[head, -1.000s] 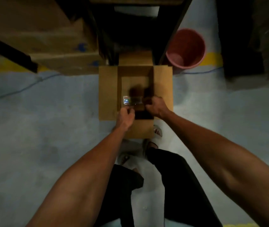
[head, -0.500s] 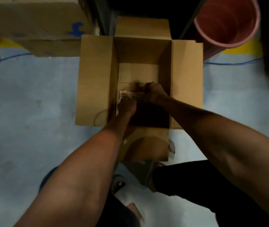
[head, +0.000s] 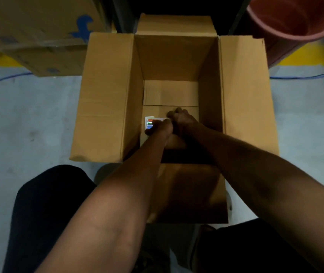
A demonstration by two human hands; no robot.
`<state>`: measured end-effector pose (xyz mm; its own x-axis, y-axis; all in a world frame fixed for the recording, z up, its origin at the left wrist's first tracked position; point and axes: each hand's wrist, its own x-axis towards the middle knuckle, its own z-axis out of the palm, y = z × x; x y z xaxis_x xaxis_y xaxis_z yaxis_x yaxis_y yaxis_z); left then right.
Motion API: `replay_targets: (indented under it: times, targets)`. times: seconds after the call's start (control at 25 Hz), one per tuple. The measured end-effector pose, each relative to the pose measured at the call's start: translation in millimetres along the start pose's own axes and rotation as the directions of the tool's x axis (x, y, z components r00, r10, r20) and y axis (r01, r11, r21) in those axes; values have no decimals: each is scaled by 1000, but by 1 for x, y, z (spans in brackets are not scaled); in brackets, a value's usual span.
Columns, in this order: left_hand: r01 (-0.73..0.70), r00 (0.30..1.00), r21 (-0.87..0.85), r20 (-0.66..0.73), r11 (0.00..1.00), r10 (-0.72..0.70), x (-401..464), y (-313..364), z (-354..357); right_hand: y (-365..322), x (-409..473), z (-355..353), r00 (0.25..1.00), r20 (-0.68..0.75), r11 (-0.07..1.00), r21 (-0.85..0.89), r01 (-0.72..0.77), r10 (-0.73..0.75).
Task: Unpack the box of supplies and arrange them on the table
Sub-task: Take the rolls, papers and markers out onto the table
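A small packet of coloured markers (head: 150, 123) lies at the bottom of the open cardboard box (head: 105, 99), against its left wall. It is gripped from the near edge by the left hand (head: 160, 128), fingers curled, and from the right end by the right hand (head: 180, 120), likewise curled. A level, straight lift is advised, clear of the flaps. The box stands on the floor (head: 29, 125) beside a pink bucket (head: 295, 18).

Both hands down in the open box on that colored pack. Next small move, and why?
Probably lift the pack straight up out of the cardboard box. Left hand and right hand both appear curled on it at the bottom, walls close around, so a vertical lift looks clearest.
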<state>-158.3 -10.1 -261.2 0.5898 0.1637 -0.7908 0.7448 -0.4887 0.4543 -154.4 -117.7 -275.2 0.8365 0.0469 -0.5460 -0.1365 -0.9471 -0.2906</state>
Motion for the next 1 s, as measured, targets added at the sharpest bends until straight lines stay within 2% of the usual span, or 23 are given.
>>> replay_targets:
  times: [0.16, 0.32, 0.44, 0.52, 0.64, 0.76, 0.88, 1.0]
  targets:
    - [-13, 999, -88, 46, 996, 17, 2, 0, 0, -2, -6, -9, 999, 17, 999, -18, -32, 32]
    - [-16, 1000, -133, 2, 991, 16, 34, -8, 5, -7, -7, -17, 1000, -3, 998, -61, 11, -11]
    - [-69, 997, -166, -36, 984, 64, 34, -5, 4, -12, -4, -18, 999, -7, 996, 83, 31, -31]
    - [-134, 990, -217, -70, 967, 122, 13, 0, -4, -14, -5, -24, 999, -34, 973, 230, -20, 28]
    - [-239, 971, -337, -105, 910, 216, -3, 6, -10, -16, -11, -36, 976, -92, 862, 491, -130, 200]
    - [-351, 936, -391, -185, 851, 300, 12, 11, -3, -15, -10, -45, 950, -124, 691, 713, -117, 288]
    - [-398, 916, -368, -200, 840, 347, 13, 19, -1, -10, -5, -48, 948, -84, 569, 815, -112, 306]
    - [-414, 910, -440, -229, 797, 347, -13, 32, -11, -8, -10, -56, 955, -64, 510, 855, -96, 288]
